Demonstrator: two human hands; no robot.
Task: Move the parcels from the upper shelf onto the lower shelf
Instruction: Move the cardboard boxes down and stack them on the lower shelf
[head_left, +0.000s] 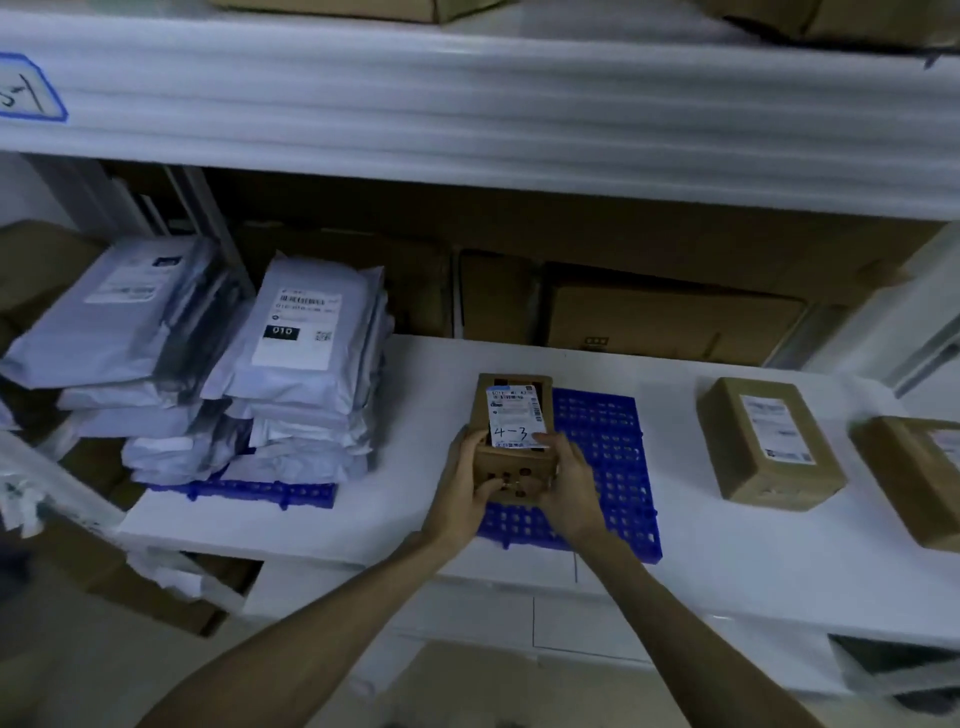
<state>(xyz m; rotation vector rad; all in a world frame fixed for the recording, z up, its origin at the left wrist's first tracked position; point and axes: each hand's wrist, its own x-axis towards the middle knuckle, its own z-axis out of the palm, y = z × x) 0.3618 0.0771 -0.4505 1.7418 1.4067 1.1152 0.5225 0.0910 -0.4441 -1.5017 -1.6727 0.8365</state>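
A small brown cardboard parcel (511, 410) with a white label marked "4-3" is over the left part of a blue plastic grid mat (602, 452) on the white lower shelf (727, 561). My left hand (470, 480) grips its near left side. My right hand (563, 475) grips its near right side, thumb on the label. I cannot tell whether the parcel rests on the mat or hangs just above it. The upper shelf (467, 104) runs across the top, with brown parcels (363, 8) only partly in view on it.
Two stacks of white plastic mailer bags (306, 364) stand on another blue mat (260, 491) at the left. Two brown boxes (763, 441) lie on the shelf at the right. Large cartons (649, 312) line the back. Bare white shelf surface lies between the mats.
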